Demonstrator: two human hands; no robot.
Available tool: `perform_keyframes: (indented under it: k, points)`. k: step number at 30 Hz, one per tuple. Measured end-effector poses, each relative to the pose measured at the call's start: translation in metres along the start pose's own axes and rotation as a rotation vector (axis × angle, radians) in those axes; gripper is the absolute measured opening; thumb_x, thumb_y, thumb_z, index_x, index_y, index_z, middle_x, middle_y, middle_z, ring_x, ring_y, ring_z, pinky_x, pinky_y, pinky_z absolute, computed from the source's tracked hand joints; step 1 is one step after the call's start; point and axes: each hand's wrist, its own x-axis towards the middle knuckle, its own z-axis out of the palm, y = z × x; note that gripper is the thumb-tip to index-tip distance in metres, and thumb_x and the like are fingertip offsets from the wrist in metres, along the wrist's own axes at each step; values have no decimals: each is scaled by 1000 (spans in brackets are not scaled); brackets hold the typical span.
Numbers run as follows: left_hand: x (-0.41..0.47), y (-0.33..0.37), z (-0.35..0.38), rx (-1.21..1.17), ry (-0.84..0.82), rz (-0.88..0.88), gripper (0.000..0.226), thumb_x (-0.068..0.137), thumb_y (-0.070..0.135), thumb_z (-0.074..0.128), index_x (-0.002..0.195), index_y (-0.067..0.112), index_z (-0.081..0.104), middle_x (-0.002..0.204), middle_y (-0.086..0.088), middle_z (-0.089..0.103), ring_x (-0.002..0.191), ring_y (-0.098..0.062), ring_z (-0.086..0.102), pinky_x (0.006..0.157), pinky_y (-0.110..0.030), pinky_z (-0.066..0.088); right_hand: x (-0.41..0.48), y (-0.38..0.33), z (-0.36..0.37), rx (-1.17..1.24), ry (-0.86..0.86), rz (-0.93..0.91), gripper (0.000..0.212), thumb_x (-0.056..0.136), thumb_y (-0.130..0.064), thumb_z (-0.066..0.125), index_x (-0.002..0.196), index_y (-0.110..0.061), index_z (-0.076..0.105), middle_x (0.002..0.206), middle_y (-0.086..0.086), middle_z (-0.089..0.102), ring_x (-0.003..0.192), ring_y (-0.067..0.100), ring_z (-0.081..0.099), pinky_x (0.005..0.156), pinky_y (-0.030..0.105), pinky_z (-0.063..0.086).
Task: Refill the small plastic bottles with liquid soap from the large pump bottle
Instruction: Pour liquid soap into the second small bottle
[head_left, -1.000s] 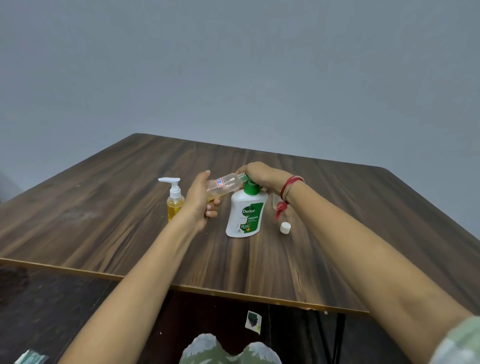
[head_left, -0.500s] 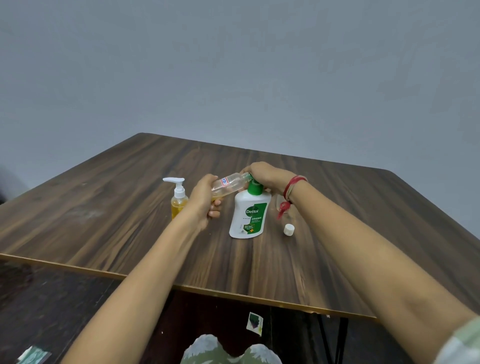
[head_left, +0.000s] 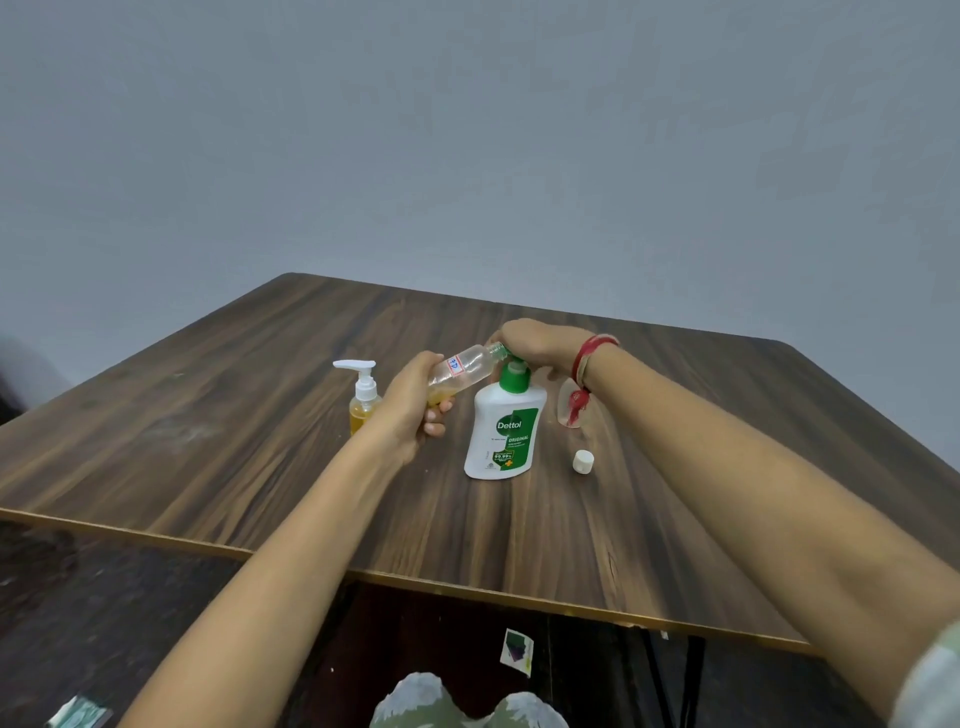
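Observation:
A white Dettol pump bottle with a green pump stands mid-table. My right hand lies over the pump head, fingers curled down on it. My left hand grips the base of a small clear bottle, tilted nearly flat, its open mouth at the pump spout. A little yellow soap lies in its lower end. Its white cap sits on the table to the right of the Dettol bottle.
A small pump bottle of yellow soap stands left of my left hand. Another small clear bottle stands behind my right wrist, partly hidden by a red thread. The wooden table ends close to my body.
Both hands and the bottles keep the same pose. Only the camera view has shifted slightly.

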Motion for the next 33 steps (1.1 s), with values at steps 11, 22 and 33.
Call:
perform_keyframes:
  k: [11, 22, 33]
  points:
    - [1, -2, -2, 13, 30, -11, 27, 93, 31, 39, 74, 14, 49, 42, 2, 39, 34, -6, 25, 31, -15, 21, 3, 5, 7, -14, 13, -26, 42, 92, -8, 28, 124, 6, 51, 94, 12, 46, 76, 21, 40, 61, 28, 34]
    - [4, -6, -1, -6, -3, -14, 28, 93, 32, 38, 74, 15, 49, 44, 2, 39, 35, -6, 23, 31, -16, 20, 8, 7, 2, 19, -7, 12, 28, 86, -17, 32, 100, -11, 56, 91, 13, 51, 72, 24, 46, 66, 31, 40]
    - [2, -3, -2, -11, 0, -16, 31, 93, 36, 39, 74, 14, 50, 44, 2, 40, 35, -6, 25, 31, -16, 22, 6, 5, 3, 30, 11, 18, 26, 82, -18, 33, 93, -14, 56, 89, 12, 49, 73, 24, 43, 65, 32, 37]
